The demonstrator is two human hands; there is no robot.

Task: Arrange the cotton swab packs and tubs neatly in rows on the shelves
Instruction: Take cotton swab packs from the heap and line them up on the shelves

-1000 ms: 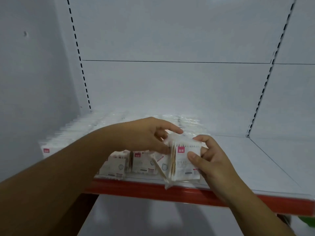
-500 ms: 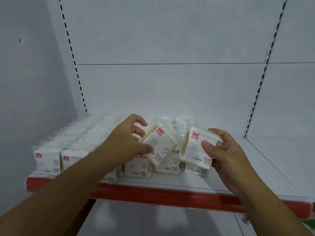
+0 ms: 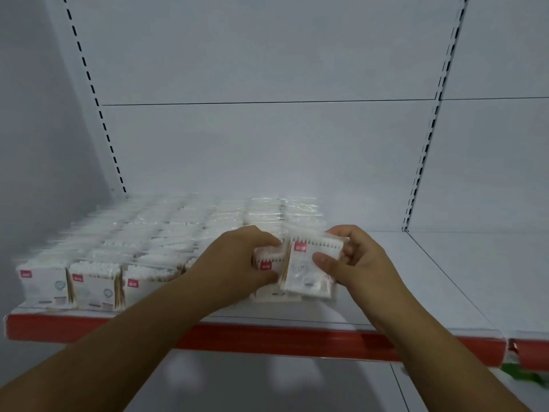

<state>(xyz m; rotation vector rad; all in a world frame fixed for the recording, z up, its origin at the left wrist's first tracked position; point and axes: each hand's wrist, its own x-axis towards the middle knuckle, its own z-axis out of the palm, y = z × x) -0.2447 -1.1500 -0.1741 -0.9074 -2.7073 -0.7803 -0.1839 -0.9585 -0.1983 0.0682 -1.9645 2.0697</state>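
Observation:
Rows of white cotton swab packs (image 3: 98,281) with small red labels stand on the left half of a white shelf (image 3: 463,281) with a red front strip. My left hand (image 3: 237,263) grips one pack (image 3: 267,260) at the front of a row near the shelf's middle. Right beside it, my right hand (image 3: 356,263) pinches another pack (image 3: 309,272), thumb on its face and fingers behind its top, holding it upright at the front of the rightmost row.
The right half of the shelf is bare white surface. Slotted uprights (image 3: 421,162) run up the white back panel. A lower shelf (image 3: 267,382) shows below the red strip, with something green (image 3: 523,373) at the far right.
Both hands have come down and together toward the shelf. The tilted pack in my left hand has been lowered into its row, and the right hand's pack now stands beside it.

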